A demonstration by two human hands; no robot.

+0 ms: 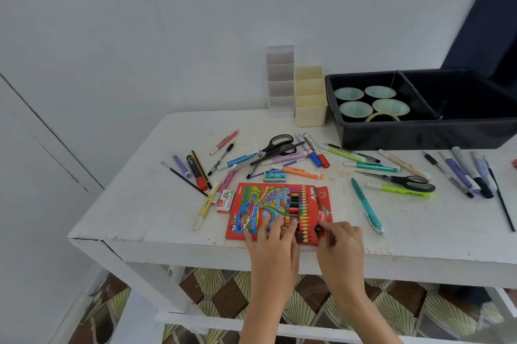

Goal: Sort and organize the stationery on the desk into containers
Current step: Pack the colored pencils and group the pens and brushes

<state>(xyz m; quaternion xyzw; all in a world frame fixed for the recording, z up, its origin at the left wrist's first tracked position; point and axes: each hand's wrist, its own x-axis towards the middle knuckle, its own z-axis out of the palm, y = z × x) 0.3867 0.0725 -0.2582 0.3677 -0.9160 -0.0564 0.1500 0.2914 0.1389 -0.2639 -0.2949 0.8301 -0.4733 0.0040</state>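
Pale grey walls are seen behind a white painted wooden desk [156,220], on which loose stationery is scattered. A flat red cardboard box of colour pencils [260,206] is laid near the front edge, with its printed cover facing up and a row of pencils exposed on its right half. The left hand [272,248] is pressed flat on the near part of the box, fingers straight and slightly spread. The right hand [341,245] is held at the box's near right corner with its fingers bent down onto it; whether a pencil or the cardboard is pinched cannot be told.

Two small staple boxes are placed close by: a teal one [275,175] just behind the pencil box and a red and white one [225,202] at its left edge. Black-handled scissors [279,146] are laid among markers and pens further back, and a second black-handled pair [405,180] lies to the right, beside highlighters. At the rear, a tall translucent white divided organiser [280,86] and a cream plastic divided organiser [310,108] are stood side by side, touching. To their right a black plastic two-compartment tray [419,133] is set, with rolls of clear tape [355,108] held in its left compartment.
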